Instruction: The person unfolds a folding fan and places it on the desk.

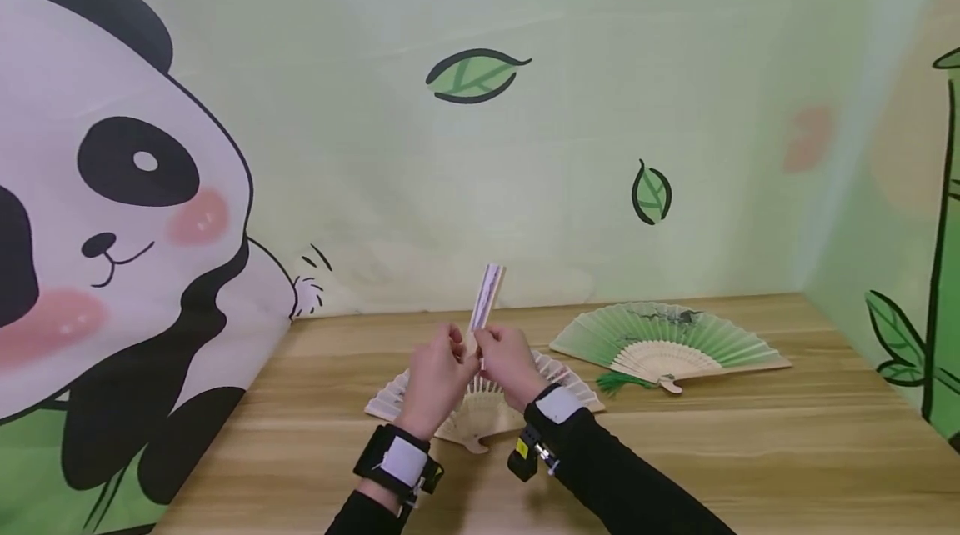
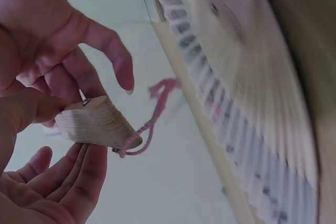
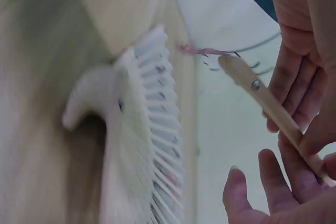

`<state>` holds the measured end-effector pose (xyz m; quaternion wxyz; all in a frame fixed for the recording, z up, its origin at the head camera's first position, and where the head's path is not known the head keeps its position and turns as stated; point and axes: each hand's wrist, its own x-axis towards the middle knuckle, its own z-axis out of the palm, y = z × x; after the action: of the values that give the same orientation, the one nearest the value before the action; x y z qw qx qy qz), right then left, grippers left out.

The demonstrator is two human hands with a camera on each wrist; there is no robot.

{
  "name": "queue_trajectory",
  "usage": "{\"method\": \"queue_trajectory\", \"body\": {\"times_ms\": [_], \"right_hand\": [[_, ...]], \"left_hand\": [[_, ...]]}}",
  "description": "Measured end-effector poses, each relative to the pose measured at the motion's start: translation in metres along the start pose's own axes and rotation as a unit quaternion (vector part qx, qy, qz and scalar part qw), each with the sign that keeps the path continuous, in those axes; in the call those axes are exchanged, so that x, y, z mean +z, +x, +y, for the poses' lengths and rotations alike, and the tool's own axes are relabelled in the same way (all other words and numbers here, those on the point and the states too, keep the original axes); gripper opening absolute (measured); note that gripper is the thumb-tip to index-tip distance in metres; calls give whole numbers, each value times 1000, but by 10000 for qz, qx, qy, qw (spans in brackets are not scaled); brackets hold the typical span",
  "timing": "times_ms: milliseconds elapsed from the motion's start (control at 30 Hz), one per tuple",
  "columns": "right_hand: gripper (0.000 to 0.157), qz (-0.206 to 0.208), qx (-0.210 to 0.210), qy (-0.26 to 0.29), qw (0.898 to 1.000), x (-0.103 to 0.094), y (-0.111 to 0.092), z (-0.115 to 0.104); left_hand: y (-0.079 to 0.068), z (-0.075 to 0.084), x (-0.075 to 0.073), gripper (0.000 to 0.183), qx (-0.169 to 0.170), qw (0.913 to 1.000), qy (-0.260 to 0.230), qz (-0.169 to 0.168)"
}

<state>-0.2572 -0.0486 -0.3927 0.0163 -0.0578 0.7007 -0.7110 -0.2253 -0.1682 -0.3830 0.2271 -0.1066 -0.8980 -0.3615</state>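
A folded hand fan [image 1: 487,295] stands nearly upright between both hands, over the table. My left hand [image 1: 438,377] pinches it from the left, and my right hand [image 1: 512,364] pinches it from the right with thumb and fingers. In the left wrist view its pale sticks [image 2: 89,124] are stacked together, and a pink cord [image 2: 152,124] hangs from the rivet end. The right wrist view shows the narrow guard stick [image 3: 268,100] with a metal rivet. Just below the hands, a spread white fan [image 1: 480,418] lies on the table, partly hidden by them.
To the right, a spread green fan [image 1: 667,343] lies on the wooden table [image 1: 750,452], with a green tassel [image 1: 622,383] at its left. A printed backdrop [image 1: 360,143] with a panda and leaves rises behind the table and along its sides.
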Motion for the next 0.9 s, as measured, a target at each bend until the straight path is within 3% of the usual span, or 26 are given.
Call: {"method": "queue_trajectory", "body": {"times_ms": [167,267,433,600,900], "right_hand": [[25,372,-234,-444,9980,-25,3,-5],[25,532,-397,-624,9958,-43,1,-8],[24,718,-463,-634,9943,-66,-9,-8],[24,634,-327,-702,9950,-78,-17,-8],[23,418,-505,-1140,9913,-89,-28,-9]], "left_hand": [[10,16,21,33,-210,9991,-359,-8],[15,26,32,37,-367,9968,-689,-185],[17,38,49,28,-378,9926,-1014,-553],[14,38,54,24,-354,9867,-1338,-849],[12,35,56,26,-243,9762,-1810,-1167]]}}
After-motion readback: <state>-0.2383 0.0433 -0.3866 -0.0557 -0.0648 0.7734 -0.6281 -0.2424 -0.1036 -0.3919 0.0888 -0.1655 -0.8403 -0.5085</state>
